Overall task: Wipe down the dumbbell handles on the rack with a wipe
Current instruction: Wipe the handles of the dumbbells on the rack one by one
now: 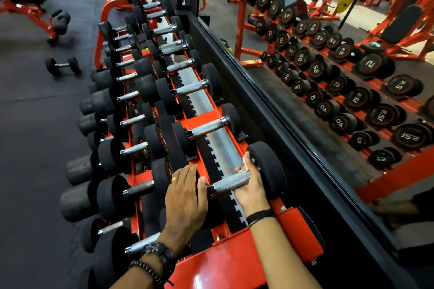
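Observation:
A red three-tier rack [202, 122] runs away from me, loaded with black dumbbells that have knurled steel handles. On the top tier, the nearest dumbbell [266, 166] lies crosswise. My right hand [250, 185] wraps around the far end of its handle [229, 183], pressing a small white wipe [245, 164] against the steel; only a corner of the wipe shows. My left hand [185, 197] rests palm down, fingers closed over that dumbbell's near black head, which it mostly hides.
A mirror wall [328, 101] runs directly along the right of the rack and reflects the dumbbells. One loose dumbbell [62, 65] lies on the dark rubber floor at left, with red benches [28, 4] behind it.

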The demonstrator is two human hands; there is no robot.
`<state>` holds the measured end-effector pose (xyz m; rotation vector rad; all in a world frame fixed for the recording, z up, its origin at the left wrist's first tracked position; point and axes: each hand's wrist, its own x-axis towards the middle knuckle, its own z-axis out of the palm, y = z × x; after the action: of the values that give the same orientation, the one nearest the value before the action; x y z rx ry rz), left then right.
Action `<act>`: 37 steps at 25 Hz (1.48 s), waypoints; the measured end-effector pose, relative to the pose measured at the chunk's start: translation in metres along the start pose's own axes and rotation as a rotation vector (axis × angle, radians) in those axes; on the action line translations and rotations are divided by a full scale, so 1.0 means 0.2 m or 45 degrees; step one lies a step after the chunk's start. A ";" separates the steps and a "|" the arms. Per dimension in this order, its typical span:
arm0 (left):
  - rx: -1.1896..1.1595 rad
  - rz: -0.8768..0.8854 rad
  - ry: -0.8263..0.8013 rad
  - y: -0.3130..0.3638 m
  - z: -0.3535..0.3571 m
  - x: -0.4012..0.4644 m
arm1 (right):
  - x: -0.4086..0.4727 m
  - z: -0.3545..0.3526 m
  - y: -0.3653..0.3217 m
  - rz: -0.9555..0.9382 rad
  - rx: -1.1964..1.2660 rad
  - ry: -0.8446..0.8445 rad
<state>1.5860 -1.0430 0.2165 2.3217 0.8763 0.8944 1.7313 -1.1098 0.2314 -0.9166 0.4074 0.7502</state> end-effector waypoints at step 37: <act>-0.072 -0.230 -0.274 -0.13 -0.17 -0.24 | -0.44 -0.27 0.09 -0.848 -1.520 -0.383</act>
<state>1.5238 -1.0512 0.2032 2.1996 0.9371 0.5746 1.6582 -1.1836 0.2445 -1.8788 -0.6975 0.4425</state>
